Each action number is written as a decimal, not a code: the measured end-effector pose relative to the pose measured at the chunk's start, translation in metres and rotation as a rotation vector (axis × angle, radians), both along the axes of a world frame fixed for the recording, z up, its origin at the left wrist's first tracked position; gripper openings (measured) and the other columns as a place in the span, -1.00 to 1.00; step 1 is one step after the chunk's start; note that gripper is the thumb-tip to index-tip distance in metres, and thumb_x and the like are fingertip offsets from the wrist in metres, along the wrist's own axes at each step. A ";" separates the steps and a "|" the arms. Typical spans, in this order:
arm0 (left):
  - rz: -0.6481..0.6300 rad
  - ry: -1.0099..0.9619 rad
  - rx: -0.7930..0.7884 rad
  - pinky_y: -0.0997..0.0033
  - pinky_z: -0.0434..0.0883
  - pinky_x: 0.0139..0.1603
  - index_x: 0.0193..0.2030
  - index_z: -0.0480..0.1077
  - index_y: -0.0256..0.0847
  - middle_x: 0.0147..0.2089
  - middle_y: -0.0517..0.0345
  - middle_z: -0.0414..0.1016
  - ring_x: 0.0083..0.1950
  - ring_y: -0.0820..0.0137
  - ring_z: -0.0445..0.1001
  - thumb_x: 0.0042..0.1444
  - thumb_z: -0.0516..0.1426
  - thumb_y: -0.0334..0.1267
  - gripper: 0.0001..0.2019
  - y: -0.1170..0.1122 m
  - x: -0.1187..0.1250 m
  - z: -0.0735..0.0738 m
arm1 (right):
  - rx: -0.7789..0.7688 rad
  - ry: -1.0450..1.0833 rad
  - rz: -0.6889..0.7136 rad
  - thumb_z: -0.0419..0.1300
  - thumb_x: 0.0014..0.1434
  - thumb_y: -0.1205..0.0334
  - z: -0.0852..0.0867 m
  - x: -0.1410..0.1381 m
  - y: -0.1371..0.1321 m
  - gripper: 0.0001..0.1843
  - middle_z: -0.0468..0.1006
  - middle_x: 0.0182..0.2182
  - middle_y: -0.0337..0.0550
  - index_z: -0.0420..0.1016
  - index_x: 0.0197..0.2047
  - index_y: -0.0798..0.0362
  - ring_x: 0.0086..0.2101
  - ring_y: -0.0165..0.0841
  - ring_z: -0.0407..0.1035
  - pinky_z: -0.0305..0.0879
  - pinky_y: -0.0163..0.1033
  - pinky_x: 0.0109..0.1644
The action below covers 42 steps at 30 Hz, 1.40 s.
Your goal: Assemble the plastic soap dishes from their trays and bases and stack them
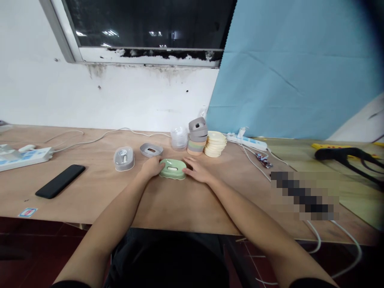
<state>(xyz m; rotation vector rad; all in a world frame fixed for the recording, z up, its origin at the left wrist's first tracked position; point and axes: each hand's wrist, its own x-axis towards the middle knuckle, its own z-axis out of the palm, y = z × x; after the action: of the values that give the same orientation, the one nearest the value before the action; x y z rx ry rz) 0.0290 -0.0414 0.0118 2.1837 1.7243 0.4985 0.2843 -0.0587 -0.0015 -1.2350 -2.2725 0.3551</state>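
Observation:
A pale green oval soap-dish-like tray (172, 168) lies on the wooden table (168, 204) in front of me. My left hand (151, 167) curls against its left end, fingers closed on the rim. My right hand (196, 169) rests at its right end, fingers bent and touching the edge. Just behind stand a grey oval tray (151, 150), a clear-lidded grey container (124, 158), a clear plastic cup (179, 138), a stack of coloured trays topped with a grey one (197, 136) and a stack of cream lids (215, 143).
A black phone (60, 181) lies at the left, with a white power strip (24, 157) and cable behind it. Another power strip (247, 141) and white cables run along the right. A blue sheet (294, 68) hangs at the back right; black and yellow tools (348, 154) lie far right.

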 end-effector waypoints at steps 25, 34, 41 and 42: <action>-0.033 0.055 0.026 0.25 0.34 -0.03 0.06 0.37 -0.21 0.06 -0.16 0.47 0.04 0.12 0.46 0.20 -0.02 -0.09 -0.62 -0.006 0.005 0.002 | 0.206 0.231 -0.426 0.19 0.12 0.11 0.065 -0.056 0.072 -0.74 0.51 -0.41 -0.20 0.38 -0.14 0.02 -0.33 -0.30 0.40 0.25 -0.23 -0.18; -0.014 -0.315 0.435 0.31 0.36 -0.03 0.36 0.03 -0.22 0.12 -0.11 0.40 -0.02 0.24 0.46 0.24 -0.01 0.07 -0.36 -0.020 0.002 0.023 | -0.087 0.712 -0.171 0.06 0.13 -0.27 0.012 -0.032 -0.012 -0.51 0.39 -0.56 -0.28 0.29 -0.16 -0.01 -0.57 -0.40 0.25 0.20 -0.30 -0.47; 0.028 -0.175 0.338 0.32 0.37 -0.16 0.29 0.21 -0.17 -0.22 0.00 0.57 -0.20 0.22 0.53 0.28 -0.11 0.10 -0.43 -0.024 0.007 0.023 | -0.039 0.577 -0.289 -0.01 0.16 -0.32 0.008 -0.025 -0.007 -0.43 0.33 -0.65 -0.25 0.31 -0.50 0.03 -0.55 -0.39 0.24 0.14 -0.32 -0.46; 0.041 -0.145 0.307 0.31 0.37 -0.15 0.29 0.21 -0.17 -0.21 0.00 0.57 -0.18 0.20 0.53 0.28 -0.13 0.11 -0.43 -0.023 0.006 0.022 | -0.019 0.523 -0.289 -0.02 0.16 -0.32 0.008 -0.025 -0.006 -0.41 0.34 -0.64 -0.24 0.29 -0.55 0.04 -0.54 -0.39 0.25 0.13 -0.32 -0.45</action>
<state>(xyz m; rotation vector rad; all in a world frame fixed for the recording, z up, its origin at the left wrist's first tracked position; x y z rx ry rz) 0.0354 -0.0643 0.0340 2.2490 1.7111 0.9639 0.2598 -0.0645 0.0068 -1.2789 -1.6309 0.5211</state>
